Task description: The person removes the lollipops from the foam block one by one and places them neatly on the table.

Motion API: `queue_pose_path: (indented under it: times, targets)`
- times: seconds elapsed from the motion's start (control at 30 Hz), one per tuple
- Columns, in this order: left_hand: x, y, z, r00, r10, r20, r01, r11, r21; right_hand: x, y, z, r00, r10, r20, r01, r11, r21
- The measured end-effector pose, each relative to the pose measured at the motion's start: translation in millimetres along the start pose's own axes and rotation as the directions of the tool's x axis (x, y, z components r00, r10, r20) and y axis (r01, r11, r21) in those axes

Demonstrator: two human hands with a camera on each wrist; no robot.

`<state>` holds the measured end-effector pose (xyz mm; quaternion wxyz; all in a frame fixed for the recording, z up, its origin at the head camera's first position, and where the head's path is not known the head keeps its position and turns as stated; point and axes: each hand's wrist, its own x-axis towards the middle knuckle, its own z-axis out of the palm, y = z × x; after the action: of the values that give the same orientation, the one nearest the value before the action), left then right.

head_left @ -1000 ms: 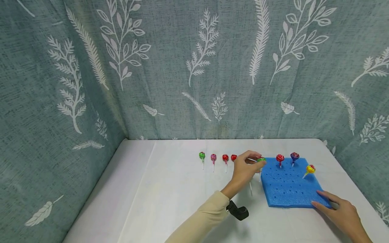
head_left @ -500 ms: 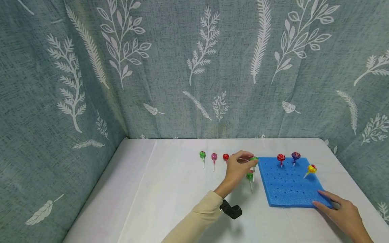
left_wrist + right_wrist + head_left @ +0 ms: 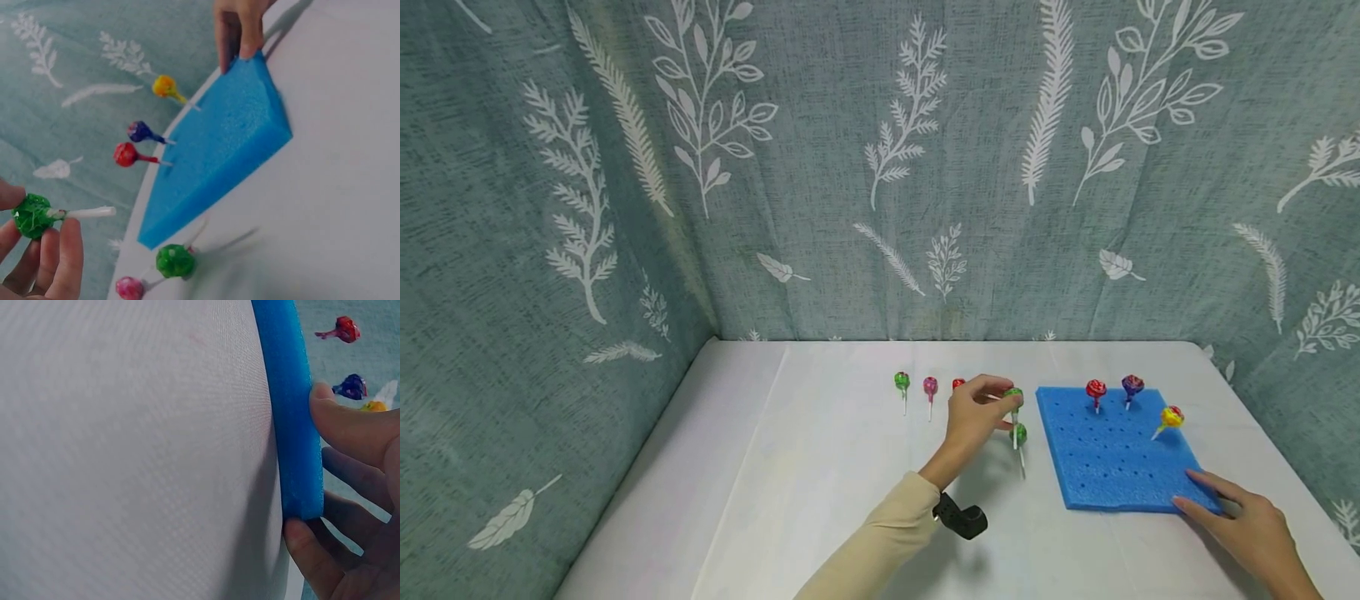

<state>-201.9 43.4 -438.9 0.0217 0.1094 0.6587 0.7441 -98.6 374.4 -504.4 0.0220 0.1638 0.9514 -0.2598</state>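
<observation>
My left hand (image 3: 973,421) is over the table, left of the blue foam board. It pinches a green-wrapped lollipop (image 3: 32,215) by its round head, the white stick left free. Just below lies another green lollipop (image 3: 1018,435), and a pink one (image 3: 130,288) shows beside it in the left wrist view. At the near right corner of the foam board (image 3: 1120,483), my right hand (image 3: 1243,529) grips the edge, thumb and fingers on either side of the corner. Red (image 3: 1096,390), purple (image 3: 1132,385) and yellow (image 3: 1172,417) lollipops stand in the board's holes, the yellow one tilted.
A row of lollipops lies further back on the white table (image 3: 820,500): green (image 3: 902,381), pink (image 3: 930,386) and red (image 3: 958,384), the red one partly behind the left hand. A patterned curtain (image 3: 820,167) rises behind and at both sides.
My left hand has moved left with the green lollipop, away from the board's edge. The green lollipop on the table has come into sight, while red ones are now covered. The right hand stays put.
</observation>
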Motion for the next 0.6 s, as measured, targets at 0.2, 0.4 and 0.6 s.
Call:
queue_pose_path:
  times: [0.2,0.4,0.6]
  targets:
    - [-0.1,-8.1,-5.6,0.999,-0.009,-0.045,0.011,0.999,0.051,0.3,2,1,0.999,0.024,0.032,-0.024,1.000,0.003]
    - [-1.5,-13.0,-9.0,0.997,-0.045,-0.055,0.045,0.999,-0.003,0.0,3,3,0.998,0.049,0.050,-0.050,0.999,0.009]
    - [-4.0,-15.7,-12.3,0.997,-0.039,-0.073,0.045,0.996,0.083,0.1,0,1,1.000,0.021,0.015,-0.021,1.000,0.007]
